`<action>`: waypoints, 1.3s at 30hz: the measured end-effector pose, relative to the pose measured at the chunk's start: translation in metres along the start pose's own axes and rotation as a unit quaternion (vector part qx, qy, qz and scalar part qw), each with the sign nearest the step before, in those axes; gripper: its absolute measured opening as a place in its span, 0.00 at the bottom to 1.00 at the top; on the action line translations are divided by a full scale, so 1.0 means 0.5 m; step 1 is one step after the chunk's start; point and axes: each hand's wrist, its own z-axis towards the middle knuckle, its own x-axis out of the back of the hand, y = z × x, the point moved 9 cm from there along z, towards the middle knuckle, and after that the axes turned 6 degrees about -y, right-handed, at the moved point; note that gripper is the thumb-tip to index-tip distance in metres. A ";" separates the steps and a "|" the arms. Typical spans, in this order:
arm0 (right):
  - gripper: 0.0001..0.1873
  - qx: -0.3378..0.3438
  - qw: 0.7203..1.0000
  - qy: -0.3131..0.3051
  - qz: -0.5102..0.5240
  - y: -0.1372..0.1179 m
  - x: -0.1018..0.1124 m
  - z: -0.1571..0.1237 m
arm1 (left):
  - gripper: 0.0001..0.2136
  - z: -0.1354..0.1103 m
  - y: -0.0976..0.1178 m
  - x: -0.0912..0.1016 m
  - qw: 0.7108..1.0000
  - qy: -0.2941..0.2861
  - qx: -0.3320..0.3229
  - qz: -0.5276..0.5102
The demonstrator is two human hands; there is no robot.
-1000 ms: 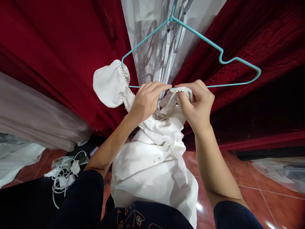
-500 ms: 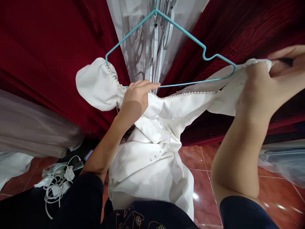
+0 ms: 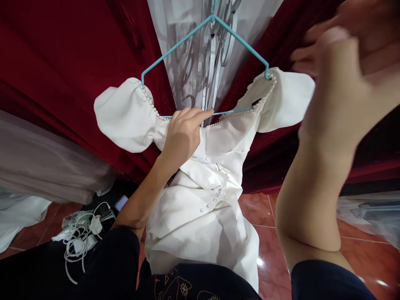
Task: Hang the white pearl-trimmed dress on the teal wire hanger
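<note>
A white dress [image 3: 200,233] with puff sleeves and a pearl-trimmed neckline hangs from a light blue hanger [image 3: 178,48]. Each of its shoulders sits on one end of the hanger. My left hand [image 3: 184,131] is closed over the dress's neckline and the hanger's lower bar, left of the middle. Up at the right, my right hand [image 3: 353,58] is off the dress, fingers apart and partly blurred, beside the right puff sleeve [image 3: 286,98]. Small round buttons run down the dress's middle.
Dark red curtains [image 3: 78,54] hang on both sides, with a white metal frame [image 3: 210,66] between them. At lower left lie tangled white cables [image 3: 78,246] and a phone [image 3: 121,203]. Pale sheer fabric [image 3: 46,158] hangs at left above red floor tiles [image 3: 259,212].
My right hand has let go of the right sleeve and moved up. That shoulder, stretched past the hanger's end before, now hangs on the hanger's notch. My left hand keeps its hold.
</note>
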 end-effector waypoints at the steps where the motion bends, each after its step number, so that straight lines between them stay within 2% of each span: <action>1: 0.07 0.009 1.000 -0.013 0.010 -0.007 -0.022 -0.023 | 0.24 0.000 0.000 0.000 1.000 -0.002 -0.003 -0.003; 3: 0.06 0.009 0.988 -0.150 -0.021 -0.008 -0.110 -0.074 | 0.24 -0.001 -0.001 0.000 1.000 -0.004 -0.008 -0.008; 5: 0.10 0.033 0.962 -0.249 -0.108 0.002 -0.177 -0.131 | 0.22 -0.004 -0.004 -0.002 1.000 0.002 -0.014 -0.010; 6: 0.14 0.042 0.953 -0.257 -0.157 0.010 -0.192 -0.154 | 0.21 -0.007 -0.005 -0.004 1.000 0.008 -0.019 -0.012; 8: 0.19 0.062 0.947 -0.232 -0.214 0.018 -0.198 -0.183 | 0.18 -0.016 -0.002 -0.009 0.999 0.022 -0.031 -0.015; 10: 0.21 0.076 0.952 -0.195 -0.222 0.013 -0.190 -0.197 | 0.18 -0.029 0.000 -0.004 0.998 0.059 -0.032 -0.012; 11: 0.20 0.079 0.956 -0.183 -0.215 0.009 -0.187 -0.199 | 0.18 -0.037 -0.003 0.007 0.995 0.096 -0.023 -0.003; 13: 0.17 0.074 0.962 -0.167 -0.201 0.005 -0.183 -0.197 | 0.17 -0.058 -0.021 0.051 0.976 0.214 0.007 0.028; 15: 0.15 0.065 0.965 -0.166 -0.192 0.007 -0.187 -0.193 | 0.14 -0.087 -0.052 0.106 0.935 0.347 0.030 0.069; 17: 0.16 0.066 0.965 -0.170 -0.188 0.013 -0.192 -0.190 | 0.17 -0.099 -0.096 0.147 0.904 0.414 0.038 0.101; 18: 0.16 0.069 0.965 -0.171 -0.187 0.016 -0.192 -0.189 | 0.22 -0.095 -0.124 0.160 0.903 0.415 0.043 0.106; 19: 0.16 0.071 0.965 -0.170 -0.188 0.021 -0.190 -0.188 | 0.23 -0.079 -0.160 0.165 0.920 0.377 0.057 0.093; 22: 0.15 0.071 0.964 -0.167 -0.195 0.035 -0.173 -0.180 | 0.12 -0.044 -0.252 0.174 0.958 0.272 0.086 0.021; 23: 0.15 0.071 0.964 -0.168 -0.195 0.038 -0.167 -0.176 | 0.10 -0.043 -0.272 0.182 0.961 0.263 0.090 0.006; 24: 0.15 0.074 0.963 -0.172 -0.192 0.040 -0.163 -0.173 | 0.10 -0.046 -0.288 0.195 0.959 0.267 0.095 0.001; 27: 0.16 0.088 0.966 -0.176 -0.168 0.039 -0.159 -0.167 | 0.13 -0.087 -0.330 0.241 0.933 0.333 0.132 0.011; 30: 0.17 0.089 0.970 -0.177 -0.142 0.034 -0.170 -0.168 | 0.20 -0.148 -0.355 0.254 0.918 0.360 0.167 -0.009; 32: 0.18 0.088 0.975 -0.169 -0.117 0.030 -0.177 -0.169 | 0.18 -0.176 -0.348 0.232 0.930 0.315 0.177 -0.059; 34: 0.17 0.093 0.978 -0.157 -0.098 0.025 -0.179 -0.169 | 0.10 -0.187 -0.307 0.194 0.952 0.235 0.164 -0.107; 36: 0.17 0.099 0.978 -0.149 -0.104 0.023 -0.180 -0.168 | 0.09 -0.184 -0.232 0.164 0.973 0.172 0.109 -0.112; 39: 0.18 0.087 0.974 -0.157 -0.139 0.031 -0.186 -0.166 | 0.10 -0.160 -0.116 0.153 0.984 0.174 0.017 -0.048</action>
